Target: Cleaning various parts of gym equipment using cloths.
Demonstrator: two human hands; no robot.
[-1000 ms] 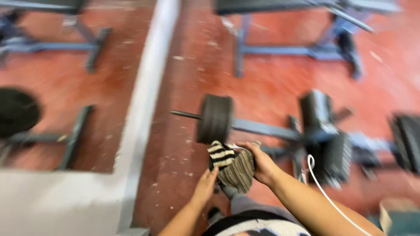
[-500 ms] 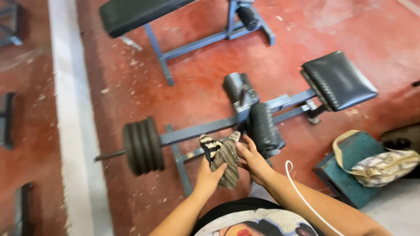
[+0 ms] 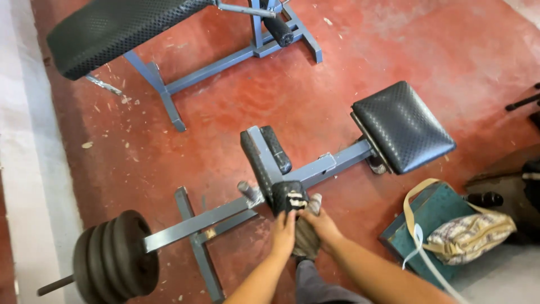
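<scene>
While both hands work low centre in the head view, layout is:
left hand (image 3: 283, 233): fingers curled onto the striped cloth (image 3: 301, 225), pressing it against a black roller pad (image 3: 288, 196).
right hand (image 3: 322, 224): closed on the same cloth from the other side, thumb up near the pad.
cloth: bunched between the hands, touching the pad's lower edge, above the grey-blue frame (image 3: 225, 217).
frame: runs diagonally from the weight plates (image 3: 115, 260) lower left to the square black seat pad (image 3: 402, 126) upper right.
open room: bare red floor (image 3: 225, 112) between this machine and the far bench (image 3: 121, 25).
right edge: teal box (image 3: 436, 211) with a patterned bag (image 3: 469, 236) sits near the right forearm, tight there.
left edge: pale concrete strip (image 3: 25, 169).
</scene>
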